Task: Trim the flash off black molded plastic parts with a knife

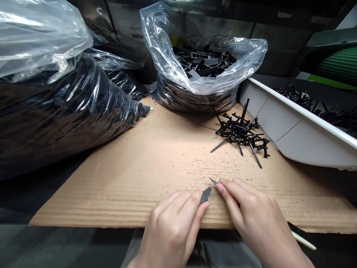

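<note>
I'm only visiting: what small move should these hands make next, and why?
Probably bring the pointed blade in the right hand gently to the near end of the dark piece pinched in the left hand. The two are close but apart, both are already gripped, and small dark scraps on the cardboard hint at trimming.

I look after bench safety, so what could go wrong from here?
The thin, pointed, grey, metal-looking blade in the right hand is close to the left hand, so a slip might cut it. The flat, dark-grey, plastic-looking piece sticks out from the left hand's pinch and could twist if pressed.
</note>
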The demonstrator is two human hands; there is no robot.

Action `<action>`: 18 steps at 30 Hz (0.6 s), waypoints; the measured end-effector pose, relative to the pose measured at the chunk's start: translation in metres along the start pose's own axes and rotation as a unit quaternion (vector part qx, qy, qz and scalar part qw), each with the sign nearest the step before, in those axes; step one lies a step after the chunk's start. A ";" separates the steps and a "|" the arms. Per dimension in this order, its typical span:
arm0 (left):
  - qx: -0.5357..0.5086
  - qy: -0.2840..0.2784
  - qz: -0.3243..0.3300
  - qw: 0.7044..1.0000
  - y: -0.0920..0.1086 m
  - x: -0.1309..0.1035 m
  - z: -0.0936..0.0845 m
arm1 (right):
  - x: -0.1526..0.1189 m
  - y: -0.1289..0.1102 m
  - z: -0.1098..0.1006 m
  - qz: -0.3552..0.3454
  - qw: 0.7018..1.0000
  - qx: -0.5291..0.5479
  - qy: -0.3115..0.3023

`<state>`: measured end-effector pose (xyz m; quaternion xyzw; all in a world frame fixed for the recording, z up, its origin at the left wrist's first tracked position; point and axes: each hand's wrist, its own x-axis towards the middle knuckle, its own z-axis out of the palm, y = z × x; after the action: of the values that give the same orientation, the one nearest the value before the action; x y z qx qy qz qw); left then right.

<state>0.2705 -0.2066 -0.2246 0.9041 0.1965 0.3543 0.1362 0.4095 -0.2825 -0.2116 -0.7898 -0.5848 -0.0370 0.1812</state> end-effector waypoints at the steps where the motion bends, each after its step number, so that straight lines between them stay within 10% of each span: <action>1: -0.001 0.001 -0.003 1.000 0.000 0.000 0.000 | 0.000 0.001 0.000 -0.003 1.000 0.007 -0.005; 11: -0.163 -0.025 -0.071 0.984 0.000 0.005 -0.009 | -0.011 0.019 -0.022 0.006 0.981 0.193 -0.021; 18: -0.088 0.000 -0.013 0.996 0.003 -0.001 -0.002 | -0.003 0.008 -0.016 0.024 0.968 0.234 -0.083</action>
<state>0.2691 -0.2099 -0.2229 0.8858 0.1765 0.3686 0.2200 0.4188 -0.2924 -0.1997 -0.7396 -0.5707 0.1715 0.3127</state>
